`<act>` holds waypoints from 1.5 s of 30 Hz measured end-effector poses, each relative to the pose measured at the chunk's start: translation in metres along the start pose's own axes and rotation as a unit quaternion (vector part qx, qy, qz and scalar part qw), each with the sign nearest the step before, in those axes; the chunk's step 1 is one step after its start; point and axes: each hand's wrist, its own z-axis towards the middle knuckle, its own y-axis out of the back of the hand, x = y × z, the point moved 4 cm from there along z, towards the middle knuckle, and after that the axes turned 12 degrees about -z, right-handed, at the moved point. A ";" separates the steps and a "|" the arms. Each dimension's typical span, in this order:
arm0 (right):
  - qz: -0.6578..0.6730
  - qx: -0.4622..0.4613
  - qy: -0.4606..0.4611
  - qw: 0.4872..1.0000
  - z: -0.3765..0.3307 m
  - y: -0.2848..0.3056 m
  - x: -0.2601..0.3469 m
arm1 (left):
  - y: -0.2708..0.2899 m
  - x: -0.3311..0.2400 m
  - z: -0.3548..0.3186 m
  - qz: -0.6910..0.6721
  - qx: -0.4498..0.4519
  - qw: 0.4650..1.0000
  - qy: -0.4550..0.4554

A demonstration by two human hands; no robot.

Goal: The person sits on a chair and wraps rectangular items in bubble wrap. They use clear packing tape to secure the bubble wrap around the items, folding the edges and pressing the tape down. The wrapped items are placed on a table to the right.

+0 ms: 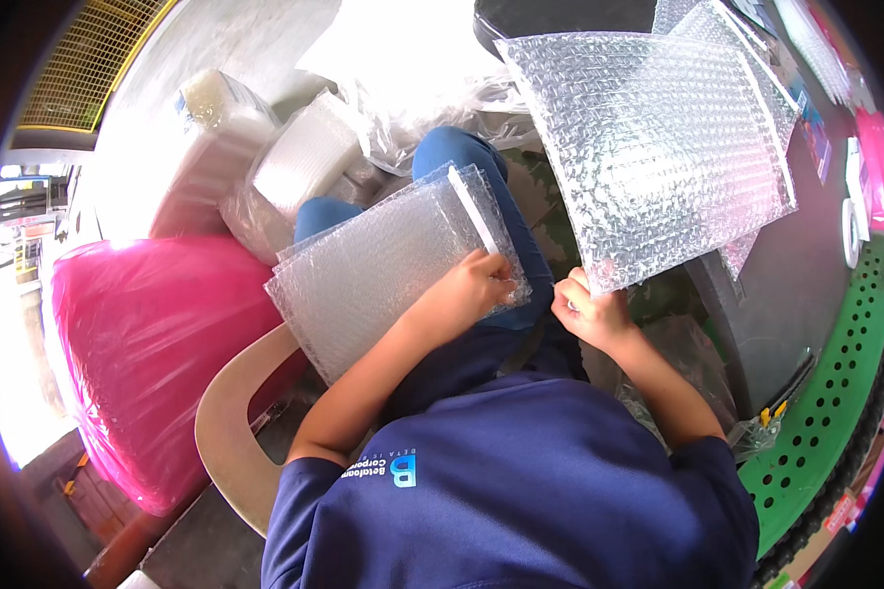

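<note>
My left hand [469,287] rests on a stack of clear bubble-wrap pouches [383,270] that lies across my lap, its fingers pinching the stack's near corner. My right hand [591,312] grips the lower corner of a single large bubble-wrap pouch [648,147] and holds it up, tilted, over the dark table [796,294]. More bubble-wrap pouches [727,39] lie on the table behind it. I sit on a beige plastic chair [228,422] in blue trousers and a dark blue shirt.
A big pink plastic bag [147,344] sits on the floor at my left. Bundles of white material in clear plastic [285,167] lie beyond it. A green perforated panel [825,412] runs along the right, with a tape roll [852,231] and pink items [879,167].
</note>
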 end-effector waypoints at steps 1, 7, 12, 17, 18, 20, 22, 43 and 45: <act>-0.008 -0.001 -0.022 1.000 -0.003 0.000 -0.002 | -0.008 -0.007 -0.012 0.065 -0.044 0.996 -0.038; -0.011 0.000 -0.035 0.999 -0.002 0.005 0.006 | 0.021 -0.027 -0.036 0.036 -0.090 0.983 -0.156; 0.048 0.086 -0.045 0.994 0.004 -0.004 0.008 | 0.097 -0.006 -0.075 0.109 -0.420 0.900 0.045; 0.059 0.213 -0.004 0.975 0.005 -0.016 0.012 | 0.092 0.024 -0.101 0.107 -0.392 0.908 0.101; 0.055 0.220 0.008 0.974 0.007 -0.017 0.011 | 0.095 0.020 -0.106 0.116 -0.407 0.902 0.080; 0.086 0.238 -0.017 0.967 0.006 -0.019 0.008 | 0.115 0.012 -0.113 0.021 -0.392 0.911 0.127; 0.102 0.280 -0.047 0.953 0.008 -0.022 0.006 | 0.149 -0.018 -0.137 -0.070 -0.327 0.934 0.124; 0.063 0.203 -0.070 0.975 0.007 -0.007 0.008 | 0.243 -0.132 -0.046 0.121 -0.499 0.851 -0.110; 0.045 0.204 -0.053 0.977 0.013 -0.006 0.010 | 0.211 -0.049 -0.052 0.099 -0.381 0.917 0.055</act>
